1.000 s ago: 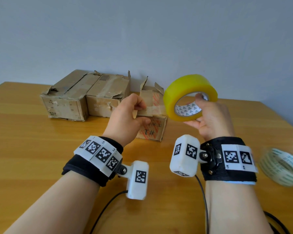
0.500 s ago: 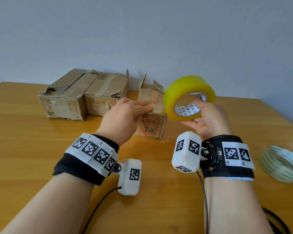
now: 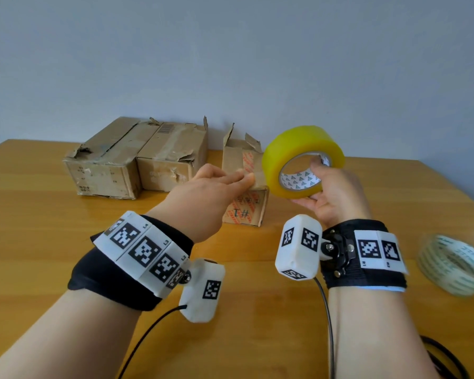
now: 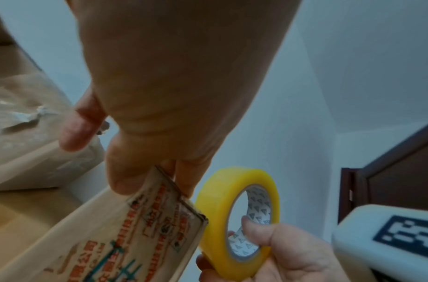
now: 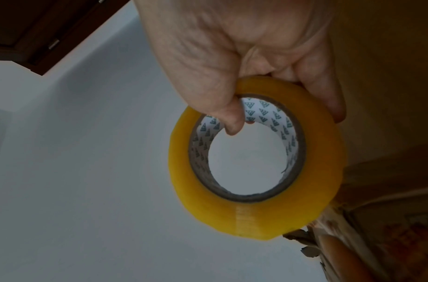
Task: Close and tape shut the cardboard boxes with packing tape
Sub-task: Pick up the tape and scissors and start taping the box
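Observation:
A small worn cardboard box (image 3: 244, 212) marked "#1" stands mid-table with torn flaps sticking up at the back. My left hand (image 3: 230, 181) lies on its top front edge. The fingers are straight on top and the thumb (image 4: 121, 171) is on the printed front face (image 4: 135, 229). My right hand (image 3: 334, 192) holds a yellow packing tape roll (image 3: 298, 149) in the air just right of the box. Its thumb is inside the core and its fingers are round the outside (image 5: 256, 215). Whether a tape strip runs from roll to box cannot be made out.
Two larger battered boxes (image 3: 104, 165) (image 3: 173, 160) stand side by side to the left, near the wall. A second, pale tape roll (image 3: 454, 266) lies blurred at the right on the wooden table (image 3: 39, 242). Black cables (image 3: 329, 324) hang from both wrists.
My left hand has gone from pinching something at the box's top, fingers curled, to lying flat with straight fingers along that top edge. The yellow roll has stayed about where it was.

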`<state>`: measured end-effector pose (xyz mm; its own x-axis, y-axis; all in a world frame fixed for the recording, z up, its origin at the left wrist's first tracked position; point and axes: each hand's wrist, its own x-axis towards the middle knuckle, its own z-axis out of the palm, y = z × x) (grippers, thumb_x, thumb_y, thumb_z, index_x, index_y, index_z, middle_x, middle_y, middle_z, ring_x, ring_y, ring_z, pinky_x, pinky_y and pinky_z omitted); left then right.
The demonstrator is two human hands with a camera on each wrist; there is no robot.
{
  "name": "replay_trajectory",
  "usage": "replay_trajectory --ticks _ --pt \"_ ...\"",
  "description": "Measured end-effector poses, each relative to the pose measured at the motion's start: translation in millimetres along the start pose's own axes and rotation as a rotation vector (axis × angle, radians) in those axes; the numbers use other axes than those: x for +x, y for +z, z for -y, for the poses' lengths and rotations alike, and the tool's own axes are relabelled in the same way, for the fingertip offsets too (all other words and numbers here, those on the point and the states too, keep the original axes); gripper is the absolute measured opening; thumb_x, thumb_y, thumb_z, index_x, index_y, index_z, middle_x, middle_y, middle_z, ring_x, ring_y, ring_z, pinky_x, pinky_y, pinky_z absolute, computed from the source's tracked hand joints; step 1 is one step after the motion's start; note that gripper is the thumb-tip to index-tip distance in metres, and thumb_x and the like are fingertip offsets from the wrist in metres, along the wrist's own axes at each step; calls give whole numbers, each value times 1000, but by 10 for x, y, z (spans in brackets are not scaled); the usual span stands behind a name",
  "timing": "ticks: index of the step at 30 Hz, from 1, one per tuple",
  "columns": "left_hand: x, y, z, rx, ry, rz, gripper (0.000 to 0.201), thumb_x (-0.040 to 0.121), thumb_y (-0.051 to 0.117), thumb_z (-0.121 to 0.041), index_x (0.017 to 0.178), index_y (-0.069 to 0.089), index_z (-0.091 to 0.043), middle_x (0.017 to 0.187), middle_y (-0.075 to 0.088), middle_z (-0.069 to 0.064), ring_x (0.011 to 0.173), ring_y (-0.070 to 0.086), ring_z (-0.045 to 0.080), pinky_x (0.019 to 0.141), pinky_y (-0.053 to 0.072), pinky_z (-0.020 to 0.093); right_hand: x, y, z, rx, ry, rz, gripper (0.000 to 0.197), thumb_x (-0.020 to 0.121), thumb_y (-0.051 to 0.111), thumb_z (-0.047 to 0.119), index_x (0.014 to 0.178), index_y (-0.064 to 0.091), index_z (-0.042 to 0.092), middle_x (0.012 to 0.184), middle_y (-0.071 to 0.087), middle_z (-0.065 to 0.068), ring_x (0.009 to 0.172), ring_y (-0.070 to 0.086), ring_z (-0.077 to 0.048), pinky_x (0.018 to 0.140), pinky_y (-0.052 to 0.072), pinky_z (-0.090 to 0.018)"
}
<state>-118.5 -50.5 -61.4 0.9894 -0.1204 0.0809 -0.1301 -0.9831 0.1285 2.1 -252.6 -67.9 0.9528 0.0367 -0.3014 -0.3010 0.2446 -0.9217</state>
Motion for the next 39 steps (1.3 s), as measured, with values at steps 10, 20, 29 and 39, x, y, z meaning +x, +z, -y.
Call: replay_trajectory --ticks 10,20,29,39 --pt "44 -76 -49 -16 -97 65 81 101 46 -18 155 -13 -32 165 -6 -11 151 1 17 119 12 49 18 -30 -38 15 12 -15 36 98 68 24 128 54 11 121 66 -19 102 69 -39 64 60 -52" --pt "169 -44 -221 36 46 126 70 102 44 -14 157 2 -15 166 -6 4 152 -4 18 123 5 39 30 -29 -32 -29 6 2 33 99 68 26 126 55 14 116 68 -16 97 71 -35 70 61 -52" --pt "160 -80 -237 23 31 146 68 101 43 -10 157 6 -17 166 -1 4 153 0 18 122 9 37 -10 -140 -44 -104 5 23 24 95 73 18 113 58 15 115 70 -15 93 74 -33 65 62 -44" --pt "129 -117 -278 24 12 153 70 100 45 -10 157 6 -21 166 1 1 153 1 17 122 7 35 -51 -177 -63 -152 -21 -3 21 95 72 10 102 54 19 113 67 -16 96 71 -35 66 63 -46"
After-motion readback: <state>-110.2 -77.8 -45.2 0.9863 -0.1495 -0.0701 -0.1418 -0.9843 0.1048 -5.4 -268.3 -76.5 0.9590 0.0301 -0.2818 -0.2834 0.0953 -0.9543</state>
